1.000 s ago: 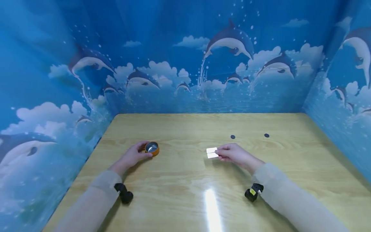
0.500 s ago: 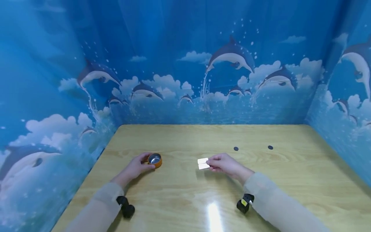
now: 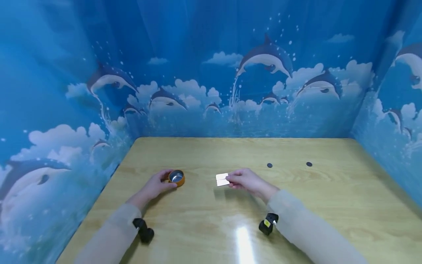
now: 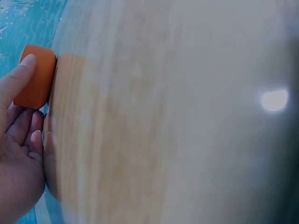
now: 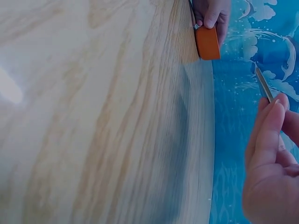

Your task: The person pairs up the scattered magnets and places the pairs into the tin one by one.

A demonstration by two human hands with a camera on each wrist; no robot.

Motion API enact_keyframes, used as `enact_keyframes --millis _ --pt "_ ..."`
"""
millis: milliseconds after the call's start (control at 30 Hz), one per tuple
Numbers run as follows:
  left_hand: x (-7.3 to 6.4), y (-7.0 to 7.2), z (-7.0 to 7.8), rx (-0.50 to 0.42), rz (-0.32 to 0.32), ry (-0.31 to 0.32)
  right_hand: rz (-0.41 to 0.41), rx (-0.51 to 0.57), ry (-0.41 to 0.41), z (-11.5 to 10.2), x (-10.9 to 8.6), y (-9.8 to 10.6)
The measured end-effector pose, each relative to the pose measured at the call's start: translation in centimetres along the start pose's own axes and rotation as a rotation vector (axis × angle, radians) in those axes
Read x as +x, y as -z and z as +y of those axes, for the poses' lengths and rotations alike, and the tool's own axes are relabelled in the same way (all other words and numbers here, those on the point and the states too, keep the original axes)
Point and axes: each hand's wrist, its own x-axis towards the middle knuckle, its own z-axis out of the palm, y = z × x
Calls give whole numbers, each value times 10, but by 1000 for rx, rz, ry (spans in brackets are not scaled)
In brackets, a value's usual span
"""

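My left hand (image 3: 159, 186) grips a small round orange cup (image 3: 179, 183) with a shiny metal inside. The cup stands upright on the table, and its smooth orange side (image 4: 39, 79) lies under the thumb in the left wrist view. To the right of it, my right hand (image 3: 249, 181) pinches a flat white piece (image 3: 222, 182) with a dark line across it. This piece is held above the table, apart from the cup. Seen edge-on in the right wrist view, the thin piece (image 5: 264, 85) sticks out past the fingertips; its exact kind cannot be told.
Two small dark discs (image 3: 269, 165) lie on the wooden table (image 3: 204, 227) toward the back right. A blue curtain (image 3: 184, 121) printed with dolphins stands behind the table and along its sides.
My right hand has moved left with the white piece, closer to the cup. My left hand keeps holding the cup in place. The head view has shifted slightly.
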Motion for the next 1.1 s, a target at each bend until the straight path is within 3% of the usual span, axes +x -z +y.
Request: enact_keyframes --millis 200,400,600,833,1100 --pt "16 14 11 9 -18 -51 31 -15 3 -18 16 0" --pt "13 23 11 28 -19 -12 -2 35 -2 -24 32 -16" --pt "10 20 11 22 -42 -32 5 46 8 -19 44 -29" --pt "8 14 6 33 -46 -15 15 35 -1 -16 53 -43" --pt "7 6 0 23 -29 -4 -2 94 -28 -17 64 -66"
